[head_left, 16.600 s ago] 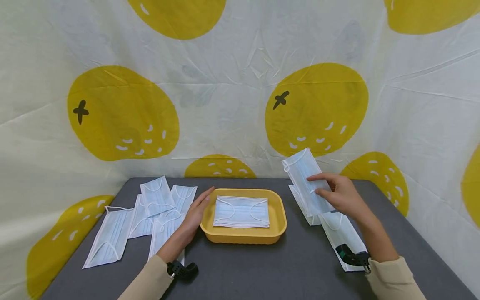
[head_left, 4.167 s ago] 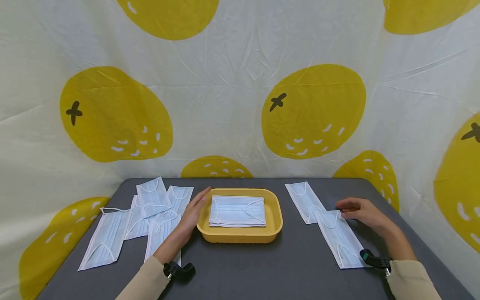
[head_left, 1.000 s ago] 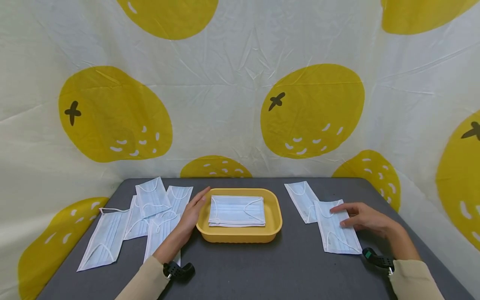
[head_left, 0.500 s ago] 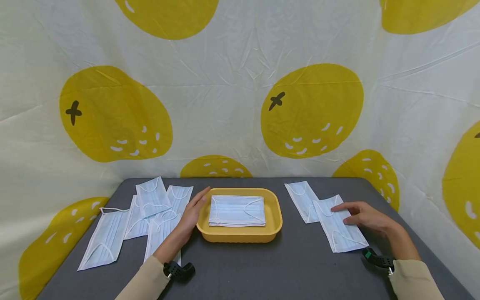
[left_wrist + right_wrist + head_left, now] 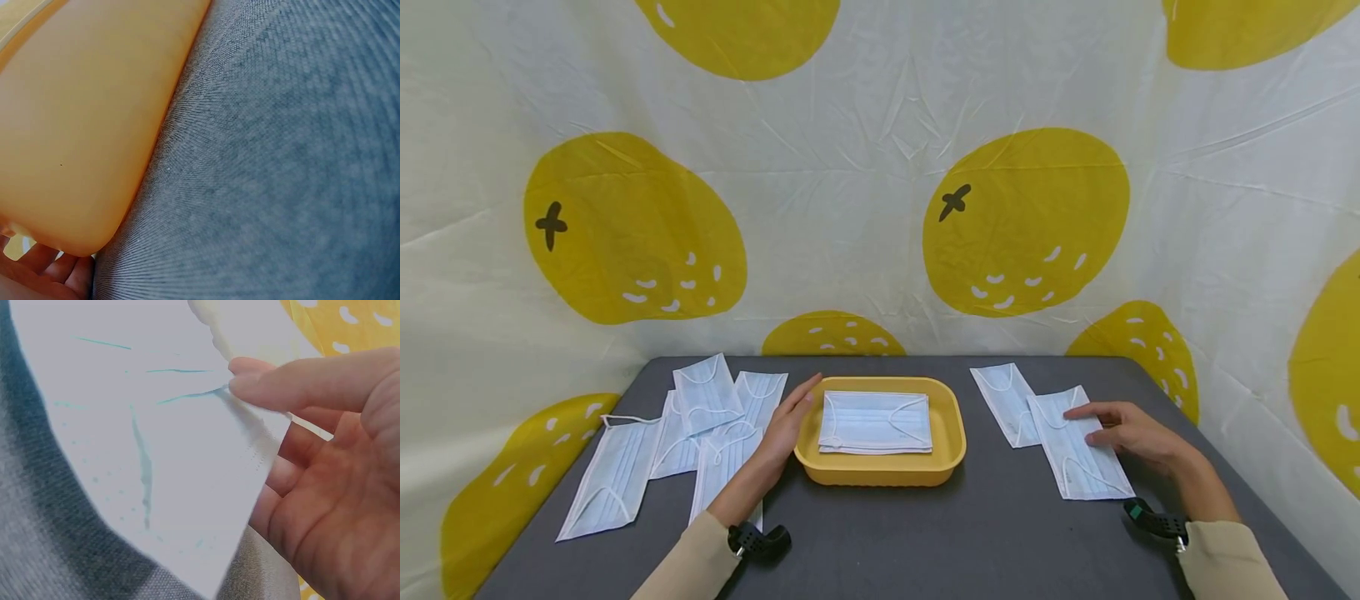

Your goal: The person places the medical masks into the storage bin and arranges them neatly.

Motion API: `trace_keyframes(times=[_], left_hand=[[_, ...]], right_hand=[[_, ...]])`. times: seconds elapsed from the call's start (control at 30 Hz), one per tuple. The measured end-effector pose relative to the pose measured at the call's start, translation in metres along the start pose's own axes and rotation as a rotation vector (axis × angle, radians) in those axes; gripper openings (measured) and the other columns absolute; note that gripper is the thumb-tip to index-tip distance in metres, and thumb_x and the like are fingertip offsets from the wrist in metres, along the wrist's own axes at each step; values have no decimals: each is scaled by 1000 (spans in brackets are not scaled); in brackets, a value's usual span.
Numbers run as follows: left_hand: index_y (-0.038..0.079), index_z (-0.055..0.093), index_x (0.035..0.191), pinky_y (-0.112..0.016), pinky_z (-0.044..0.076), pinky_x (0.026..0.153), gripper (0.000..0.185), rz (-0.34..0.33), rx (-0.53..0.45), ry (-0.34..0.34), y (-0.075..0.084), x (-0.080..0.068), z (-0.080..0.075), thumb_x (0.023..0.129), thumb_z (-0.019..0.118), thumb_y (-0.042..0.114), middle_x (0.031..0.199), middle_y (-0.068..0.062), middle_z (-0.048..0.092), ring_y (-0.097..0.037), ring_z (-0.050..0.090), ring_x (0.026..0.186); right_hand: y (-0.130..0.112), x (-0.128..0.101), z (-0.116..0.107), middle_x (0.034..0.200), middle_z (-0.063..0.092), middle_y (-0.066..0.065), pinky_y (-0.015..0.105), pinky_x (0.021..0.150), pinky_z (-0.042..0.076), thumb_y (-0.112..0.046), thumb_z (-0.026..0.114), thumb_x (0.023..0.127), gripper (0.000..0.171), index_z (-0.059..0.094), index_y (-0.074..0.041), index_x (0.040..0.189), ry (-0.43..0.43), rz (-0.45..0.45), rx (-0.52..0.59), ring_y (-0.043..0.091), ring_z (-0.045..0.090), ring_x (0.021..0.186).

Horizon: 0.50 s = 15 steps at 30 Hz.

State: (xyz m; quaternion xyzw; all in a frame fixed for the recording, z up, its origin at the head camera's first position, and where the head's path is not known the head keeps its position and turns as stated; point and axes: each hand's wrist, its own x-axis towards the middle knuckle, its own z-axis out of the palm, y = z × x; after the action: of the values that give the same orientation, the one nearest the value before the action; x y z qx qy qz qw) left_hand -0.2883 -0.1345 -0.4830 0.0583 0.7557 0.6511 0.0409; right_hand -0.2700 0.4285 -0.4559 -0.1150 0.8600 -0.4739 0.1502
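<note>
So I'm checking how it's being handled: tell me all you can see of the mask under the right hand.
The mask is pale blue, pleated, thin nonwoven-looking fabric with white ear loops. It lies flat on the grey table, long side running away from the person, its far corner overlapping a second mask. The right hand pinches its right edge, thumb on top.

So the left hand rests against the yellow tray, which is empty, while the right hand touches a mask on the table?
Not quite: the yellow tray is not empty; the head view shows a face mask lying in it. The rest holds: left hand against the tray, right hand on a mask on the table.
</note>
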Motion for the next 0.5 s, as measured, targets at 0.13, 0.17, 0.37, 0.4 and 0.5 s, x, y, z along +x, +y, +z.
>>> trace_keyframes(times=[0.13,0.17,0.37,0.4,0.5], left_hand=[[25,40,160,-54,18,130,47,1,0,1,0,0,0,113,36,30,170,-6,31,-30,23,159],[25,40,160,-54,18,130,47,-1,1,1,0,0,0,113,36,30,170,-6,31,-30,23,159],[27,40,160,-53,17,130,47,-14,6,2,0,0,0,113,36,34,170,-4,30,-29,23,160],[28,40,160,-53,17,130,47,-16,6,2,0,0,0,113,37,34,170,-4,30,-29,23,160],[28,40,159,-53,17,130,47,-18,3,2,2,-1,0,113,37,35,170,-3,31,-28,23,160]], right_hand=[[0,1,2,145,50,32,30,73,51,-13,68,95,48,60,3,140,16,18,7,16,52,101],[0,1,2,145,50,32,30,73,51,-14,68,95,48,60,3,140,19,20,6,16,52,102],[-2,2,4,146,49,33,30,74,52,-20,69,96,50,59,3,140,34,33,-3,13,53,103],[-3,2,4,146,50,33,30,74,51,-21,69,96,51,59,3,140,38,35,-5,13,53,102],[-2,3,5,145,50,32,29,73,51,-21,69,96,51,59,3,140,44,41,-5,12,53,101]])
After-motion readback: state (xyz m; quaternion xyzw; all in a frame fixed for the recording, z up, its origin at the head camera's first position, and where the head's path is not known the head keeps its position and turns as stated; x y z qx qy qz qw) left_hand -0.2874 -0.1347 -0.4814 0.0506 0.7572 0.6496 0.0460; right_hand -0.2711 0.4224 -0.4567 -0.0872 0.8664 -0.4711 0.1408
